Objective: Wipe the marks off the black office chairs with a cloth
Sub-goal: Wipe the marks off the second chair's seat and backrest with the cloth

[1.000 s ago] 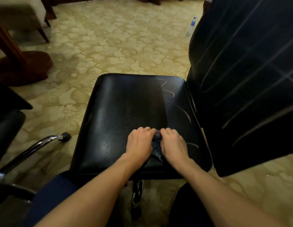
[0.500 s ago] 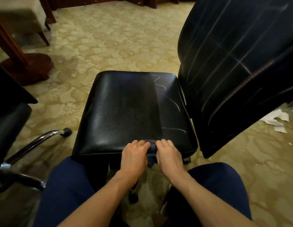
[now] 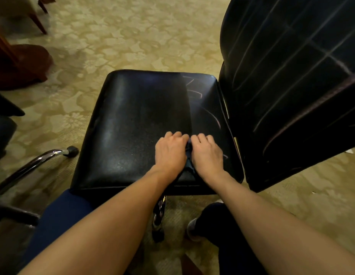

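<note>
a: head view: both hands on the seat, knuckles up. left hand and right hand side by side, fingers curled over the dark cloth bunched between them and pressing it down. cloth sits toward the seat's near edge, on the side closer to the backrest.

b: risks?

a: cloth is wadded small, so each pass looks narrow. the pale marks lie on the strip of seat beside the backrest, beyond the hands. easy to leave streaks between passes.

b: and the backrest?

a: covered in long pale lines, none look wiped. likely the bigger job. it's upright, so pushing on it could swing or roll the chair away.

b: anything around the seat?

a: second chair's chrome leg on the far side of the seat from the backrest. if the seat rolls that way under pressure, it could knock into it. carpet may slow it, can't tell.
</note>
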`<action>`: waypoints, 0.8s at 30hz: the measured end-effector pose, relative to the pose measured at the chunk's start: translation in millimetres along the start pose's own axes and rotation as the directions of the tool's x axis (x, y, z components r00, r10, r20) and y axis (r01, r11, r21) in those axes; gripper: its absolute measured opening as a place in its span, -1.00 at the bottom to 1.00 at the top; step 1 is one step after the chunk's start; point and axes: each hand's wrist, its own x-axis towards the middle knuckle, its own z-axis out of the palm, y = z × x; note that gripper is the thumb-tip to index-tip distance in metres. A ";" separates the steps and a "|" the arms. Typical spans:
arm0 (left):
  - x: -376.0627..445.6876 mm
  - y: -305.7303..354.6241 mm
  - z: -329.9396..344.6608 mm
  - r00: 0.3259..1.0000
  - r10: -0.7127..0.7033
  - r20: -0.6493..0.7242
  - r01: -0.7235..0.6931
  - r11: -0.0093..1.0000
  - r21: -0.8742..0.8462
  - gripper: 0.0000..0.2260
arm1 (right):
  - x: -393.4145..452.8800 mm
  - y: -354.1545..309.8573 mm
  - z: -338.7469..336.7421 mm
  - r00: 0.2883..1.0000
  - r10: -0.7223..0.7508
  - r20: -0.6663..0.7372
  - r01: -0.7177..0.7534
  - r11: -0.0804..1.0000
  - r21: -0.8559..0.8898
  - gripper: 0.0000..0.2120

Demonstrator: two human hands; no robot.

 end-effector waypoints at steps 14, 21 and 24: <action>-99.8 31.3 -3.4 0.998 -0.036 0.041 0.041 0.992 -0.120 -0.87 | -102.2 2.8 -14.7 0.998 0.045 -0.053 -0.044 0.999 0.021 -0.82; -89.9 29.8 12.8 0.997 0.060 -0.046 -0.067 0.985 -0.161 -0.91 | -120.4 20.4 -11.6 0.993 0.047 -0.108 -0.045 0.999 0.021 -0.84; -61.0 38.9 18.0 0.993 0.098 -0.065 -0.106 0.985 -0.135 -0.88 | -99.4 31.8 -11.4 0.984 0.124 -0.127 -0.122 0.992 0.026 -0.82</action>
